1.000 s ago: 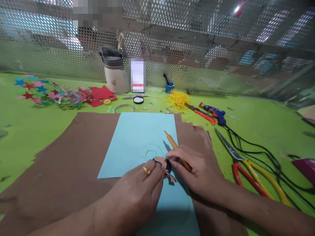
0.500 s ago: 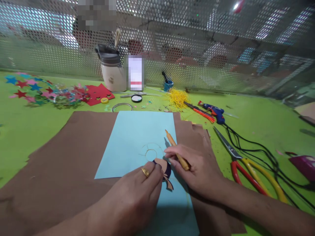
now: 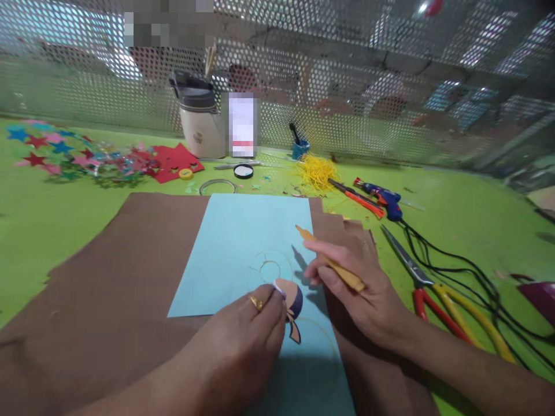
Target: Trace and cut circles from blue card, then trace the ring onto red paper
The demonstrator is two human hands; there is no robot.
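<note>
A light blue paper sheet point(image 3: 247, 242) lies on a brown paper sheet point(image 3: 108, 271), with faint curved pencil lines near its middle. My left hand point(image 3: 243, 341), with a ring on one finger, pinches a small paper cut-out point(image 3: 290, 300) in tan and dark blue and holds it on the blue sheet. My right hand point(image 3: 364, 289) sits just right of the cut-out, its fingers closed round a yellow pencil point(image 3: 333, 263) that is lifted off the sheet and points up and left.
Red-and-yellow-handled scissors point(image 3: 433, 289) and black cables lie at the right. A blue glue gun point(image 3: 381, 199), yellow shreds point(image 3: 318, 173), a white jug point(image 3: 199, 124), red paper point(image 3: 176, 162) and coloured stars point(image 3: 52, 150) lie behind. A perforated metal screen closes the back.
My right hand has drawn back to the right and lifted the pencil away from the cut-out. My left hand has turned the cut-out slightly on the blue sheet.
</note>
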